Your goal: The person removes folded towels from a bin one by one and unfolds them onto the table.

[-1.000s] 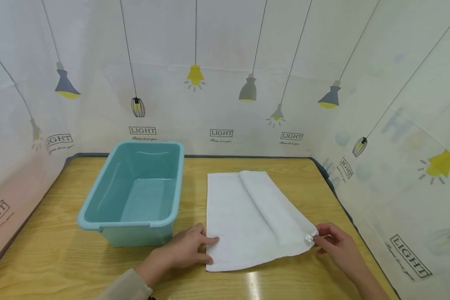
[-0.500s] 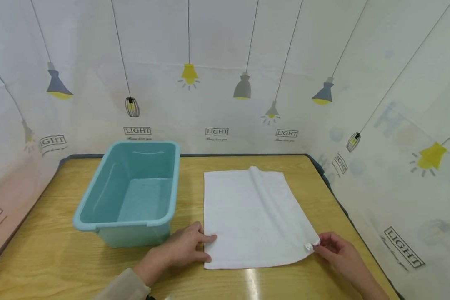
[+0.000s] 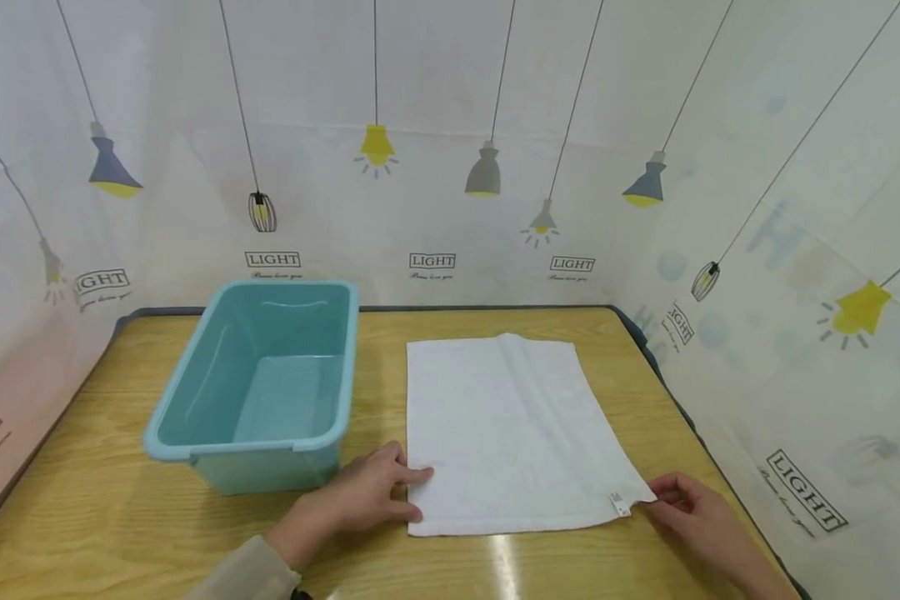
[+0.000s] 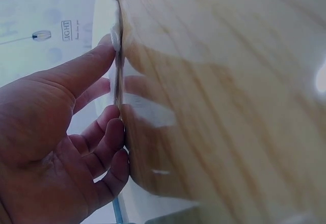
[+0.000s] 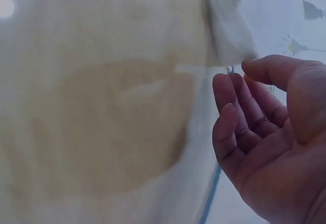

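A white towel (image 3: pixel 495 433) lies spread on the table, with a soft crease running down its right half and a small tag (image 3: pixel 619 503) near its front right corner. My left hand (image 3: pixel 371 492) rests at the front left corner, its thumb and index finger pressing on the towel's edge; the other fingertips (image 4: pixel 116 132) touch the tabletop. At the front right corner my right hand (image 3: pixel 693 517) pinches the towel between thumb and fingers. In the right wrist view that corner (image 5: pixel 232 40) meets the thumb tip, slightly lifted.
A light blue plastic tub (image 3: pixel 270 450), with nothing in it, stands left of the towel, close behind my left hand. The wooden table (image 3: pixel 82 517) has a dark edge and is walled in by a white curtain (image 3: pixel 435 208) printed with lamps.
My right hand has drawn the towel's front right corner rightward and slightly toward me. The folded-over right side has opened out flatter, leaving a faint crease. My left hand stays at its corner.
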`<control>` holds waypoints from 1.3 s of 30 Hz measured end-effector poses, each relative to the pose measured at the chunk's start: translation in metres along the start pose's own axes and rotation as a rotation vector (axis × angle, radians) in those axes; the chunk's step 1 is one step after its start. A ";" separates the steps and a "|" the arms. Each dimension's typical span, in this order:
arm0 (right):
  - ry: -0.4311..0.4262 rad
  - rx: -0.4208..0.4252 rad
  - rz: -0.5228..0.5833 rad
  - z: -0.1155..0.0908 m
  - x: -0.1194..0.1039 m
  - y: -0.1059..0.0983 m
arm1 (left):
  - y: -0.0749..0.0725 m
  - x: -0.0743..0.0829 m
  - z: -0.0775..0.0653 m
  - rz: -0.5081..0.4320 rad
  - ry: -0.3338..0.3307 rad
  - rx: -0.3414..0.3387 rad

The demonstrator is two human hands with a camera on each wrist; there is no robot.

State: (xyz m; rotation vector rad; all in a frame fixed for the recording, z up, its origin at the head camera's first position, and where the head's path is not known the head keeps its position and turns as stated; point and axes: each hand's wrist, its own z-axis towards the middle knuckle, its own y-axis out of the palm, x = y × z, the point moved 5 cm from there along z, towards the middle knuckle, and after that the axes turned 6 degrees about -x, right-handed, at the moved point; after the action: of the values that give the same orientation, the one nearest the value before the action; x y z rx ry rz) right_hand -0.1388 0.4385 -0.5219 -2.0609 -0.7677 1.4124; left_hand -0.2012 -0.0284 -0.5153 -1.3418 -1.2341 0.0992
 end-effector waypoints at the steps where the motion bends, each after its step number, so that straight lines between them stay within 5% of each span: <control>1: -0.005 0.007 -0.005 0.001 0.000 -0.004 | 0.000 0.000 0.000 0.000 -0.003 -0.001; 11: -0.183 0.002 -0.039 0.043 -0.044 -0.029 | -0.004 -0.005 -0.001 -0.009 -0.022 -0.003; 16: -0.285 -0.005 -0.137 0.088 -0.079 -0.029 | -0.005 -0.005 -0.002 -0.011 -0.019 -0.006; 22: -0.268 -0.088 -0.240 0.149 -0.109 -0.013 | -0.005 -0.005 -0.003 -0.025 -0.017 -0.004; 29: -0.232 -0.183 -0.398 0.193 -0.107 0.011 | 0.000 -0.002 -0.001 -0.026 0.005 0.004; 39: -0.218 -0.152 -0.458 0.199 -0.101 0.009 | -0.002 0.000 -0.002 -0.042 -0.009 0.001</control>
State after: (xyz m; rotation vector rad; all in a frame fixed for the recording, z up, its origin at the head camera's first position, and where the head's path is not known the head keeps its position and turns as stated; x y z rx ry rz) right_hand -0.3549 0.3814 -0.5271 -1.6981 -1.3745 1.3528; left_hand -0.2010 -0.0306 -0.5132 -1.3153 -1.2690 0.0757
